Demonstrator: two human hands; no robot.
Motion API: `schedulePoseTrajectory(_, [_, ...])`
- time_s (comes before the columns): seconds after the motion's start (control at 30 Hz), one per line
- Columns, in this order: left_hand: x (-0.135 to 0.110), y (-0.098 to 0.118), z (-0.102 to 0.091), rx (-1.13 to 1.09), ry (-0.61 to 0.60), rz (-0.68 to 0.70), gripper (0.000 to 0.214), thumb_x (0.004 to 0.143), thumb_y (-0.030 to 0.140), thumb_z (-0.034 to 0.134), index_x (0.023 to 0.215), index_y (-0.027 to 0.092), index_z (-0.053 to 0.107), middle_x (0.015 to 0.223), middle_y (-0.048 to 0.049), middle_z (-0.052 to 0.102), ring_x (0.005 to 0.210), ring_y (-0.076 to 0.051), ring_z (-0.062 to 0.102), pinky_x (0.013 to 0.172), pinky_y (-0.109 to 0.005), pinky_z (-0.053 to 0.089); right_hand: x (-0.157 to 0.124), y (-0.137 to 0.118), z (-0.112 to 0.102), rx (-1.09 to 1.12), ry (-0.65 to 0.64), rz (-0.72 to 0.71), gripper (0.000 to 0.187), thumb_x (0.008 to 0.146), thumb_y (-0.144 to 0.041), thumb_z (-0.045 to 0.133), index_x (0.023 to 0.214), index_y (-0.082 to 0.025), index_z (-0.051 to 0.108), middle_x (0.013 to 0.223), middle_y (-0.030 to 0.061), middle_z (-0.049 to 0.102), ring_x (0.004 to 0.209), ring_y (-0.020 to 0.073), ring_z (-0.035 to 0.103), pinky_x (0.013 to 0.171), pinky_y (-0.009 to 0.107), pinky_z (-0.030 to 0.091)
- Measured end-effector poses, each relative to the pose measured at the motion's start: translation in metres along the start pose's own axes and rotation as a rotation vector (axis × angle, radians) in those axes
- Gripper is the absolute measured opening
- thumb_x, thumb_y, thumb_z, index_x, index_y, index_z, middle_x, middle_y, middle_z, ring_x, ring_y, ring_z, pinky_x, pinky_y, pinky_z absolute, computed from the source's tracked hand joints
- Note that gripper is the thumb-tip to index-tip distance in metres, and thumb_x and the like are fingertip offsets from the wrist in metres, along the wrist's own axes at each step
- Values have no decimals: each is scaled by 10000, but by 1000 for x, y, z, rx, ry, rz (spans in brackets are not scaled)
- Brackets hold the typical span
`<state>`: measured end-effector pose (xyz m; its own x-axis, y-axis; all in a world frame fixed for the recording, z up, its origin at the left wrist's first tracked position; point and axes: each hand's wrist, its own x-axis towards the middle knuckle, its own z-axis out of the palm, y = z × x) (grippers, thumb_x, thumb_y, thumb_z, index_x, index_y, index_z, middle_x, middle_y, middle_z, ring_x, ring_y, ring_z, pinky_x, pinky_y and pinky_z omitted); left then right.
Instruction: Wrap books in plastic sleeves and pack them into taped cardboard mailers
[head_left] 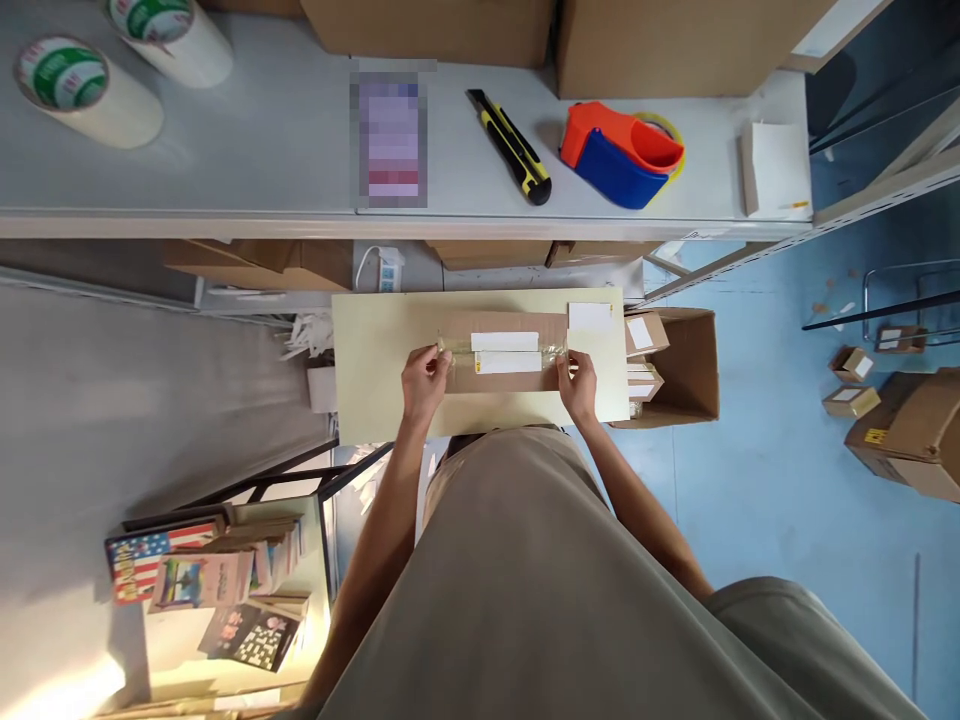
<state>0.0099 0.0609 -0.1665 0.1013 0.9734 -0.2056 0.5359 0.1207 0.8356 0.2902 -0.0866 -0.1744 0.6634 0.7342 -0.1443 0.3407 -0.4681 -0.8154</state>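
Observation:
A long, flat cardboard box [459,378] lies across the small pale yellow table [382,370] in front of my body. Clear tape runs along its middle, and two white labels [504,342] are on its top face. At the box's left end, my left hand [425,385] has thumb and fingers closed on the taped edge. My right hand [577,387] grips the opposite end in the same way. Beyond the right hand, a white slip of paper [590,316] lies at the table's far right corner.
The grey shelf [262,150] ahead carries tape rolls [97,95], a yellow-black utility knife [511,148], a red-blue tape dispenser [622,155] and a white paper stack [776,170]. An open carton [690,365] with small boxes stands right of the table. Books [202,580] sit lower left.

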Motion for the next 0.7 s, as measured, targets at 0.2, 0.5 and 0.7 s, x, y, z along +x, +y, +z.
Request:
schedulePoseTrajectory(0.2, [-8,-8,-18,-11,68,52,398,949,547,757,1164,219,822,1260,-96,791,1041,-233,775,1047,-390,667,16,-4,-4,5,-31,-159,389,1093,-592,610,1238,-242,696,1292,165,768,1143,306,704,947,487,626])
schedulePoseTrajectory(0.5, [-58,-38,3,172,-81,-386,201,932,242,705,1095,202,815,1209,-131,874,1125,-308,849,1130,-450,636,-18,65,11,-79,-302,58,195,1022,-424,686,1037,-232,717,1224,170,784,1032,305,731,861,471,646])
schedulePoseTrajectory(0.7, [-67,-33,10,388,16,-385,606,902,81,572,1488,132,716,1534,-233,738,1490,-384,684,1304,-571,509,-14,102,5,-83,-432,40,218,997,-329,700,1179,-236,777,1264,156,812,1087,317,747,987,525,652])
